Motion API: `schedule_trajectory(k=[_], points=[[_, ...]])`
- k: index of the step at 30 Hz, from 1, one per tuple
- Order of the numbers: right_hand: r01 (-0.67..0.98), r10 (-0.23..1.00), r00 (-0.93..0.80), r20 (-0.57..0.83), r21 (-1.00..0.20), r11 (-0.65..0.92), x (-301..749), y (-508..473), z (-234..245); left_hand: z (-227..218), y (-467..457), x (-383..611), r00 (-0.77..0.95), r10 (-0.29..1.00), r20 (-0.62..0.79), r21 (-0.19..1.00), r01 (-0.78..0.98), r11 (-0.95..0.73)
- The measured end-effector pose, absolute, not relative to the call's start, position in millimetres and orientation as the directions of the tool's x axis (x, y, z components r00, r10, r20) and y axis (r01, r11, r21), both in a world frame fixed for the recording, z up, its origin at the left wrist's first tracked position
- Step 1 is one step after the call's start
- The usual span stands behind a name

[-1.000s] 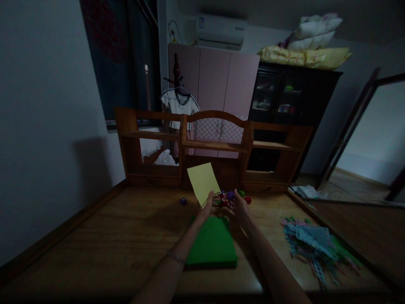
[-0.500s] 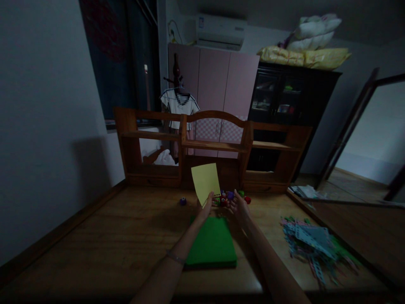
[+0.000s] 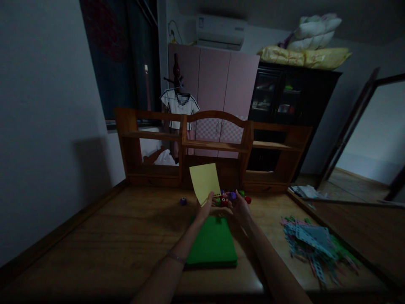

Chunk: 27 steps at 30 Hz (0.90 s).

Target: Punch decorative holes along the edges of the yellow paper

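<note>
My left hand (image 3: 206, 205) pinches a yellow sheet of paper (image 3: 205, 182) by its lower right corner; a row of small dark holes or marks runs along the lower edge. My right hand (image 3: 241, 209) is to the right of it, fingers bent round a small purple toy-like piece (image 3: 232, 196), whose exact kind is too dark to make out. Between the hands are a red piece with a white eye (image 3: 224, 202) and a green one (image 3: 217, 202), partly covered by fingers. Below both hands lies a thick green block or stack (image 3: 212, 245), flat on the wooden desk (image 3: 126, 236).
A purple piece with an eye (image 3: 183, 201) stands alone to the left. Another red piece (image 3: 247, 199) lies behind my right hand. A loose heap of blue, green and pink perforated strips (image 3: 311, 242) covers the right side. A wooden shelf unit (image 3: 215, 145) closes off the back.
The purple piece at my right fingertips has shifted slightly right and turned. The paper has tilted a little to the left. Both arms are almost where they were.
</note>
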State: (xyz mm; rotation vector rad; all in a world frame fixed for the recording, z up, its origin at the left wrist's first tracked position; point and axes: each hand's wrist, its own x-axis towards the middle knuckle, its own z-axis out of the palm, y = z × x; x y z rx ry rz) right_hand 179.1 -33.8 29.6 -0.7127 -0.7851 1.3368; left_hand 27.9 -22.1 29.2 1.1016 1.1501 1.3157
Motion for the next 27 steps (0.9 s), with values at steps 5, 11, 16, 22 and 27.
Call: schedule_trajectory(k=[5,11,16,22,27], points=[[-0.569,0.995,0.075,0.059,-0.817,0.091,178,-34,30,29,-22,28,-0.048,0.999,-0.005,0.998,-0.067,0.002],[-0.538,0.995,0.069,0.070,-0.837,0.096,179,-33,28,21,-16,27,-0.037,0.999,-0.003,0.998,-0.058,0.001],[-0.515,0.991,0.077,0.105,-0.847,0.130,176,-35,29,13,-9,29,-0.030,0.999,0.037,0.992,-0.121,-0.040],[-0.461,0.980,0.116,0.162,-0.865,0.198,177,-36,26,20,-16,29,-0.028,0.999,0.047,0.988,-0.146,-0.050],[-0.525,0.974,0.163,0.154,-0.823,0.218,182,-30,21,27,-22,26,-0.041,0.999,0.035,0.993,-0.110,-0.039]])
